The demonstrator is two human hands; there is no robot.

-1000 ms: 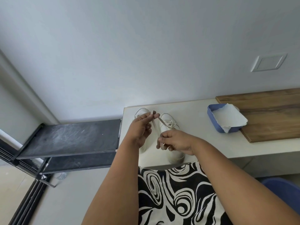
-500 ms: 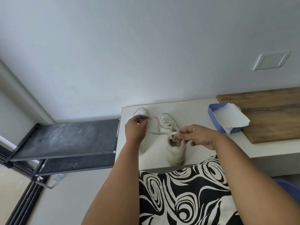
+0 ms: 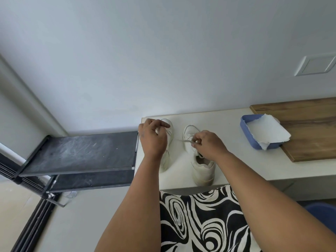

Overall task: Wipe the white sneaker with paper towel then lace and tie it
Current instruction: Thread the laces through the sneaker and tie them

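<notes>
The white sneaker is standing on the pale counter, near its front edge, with the heel toward the person. Its toe is showing above the right hand, but the tongue and the eyelets are mostly hidden behind that hand. The right hand is lying over the middle of the shoe, and its curled fingers are pinching a thin lace, which is running to the left toward the left hand. The far end of the lace is hard to follow; it is fading against the pale counter.

The left hand is hovering over a second white sneaker, covering most of it. Its fingers are curled, but whether they are holding the lace cannot be told from here.

To the right, a blue tray is sitting partly on a wooden board, and a torn paper towel is lying in it. The board is cut off at the right edge. Left of the counter a dusty black rack is standing lower. At the bottom, a black-and-white patterned garment is filling the space between the forearms.
</notes>
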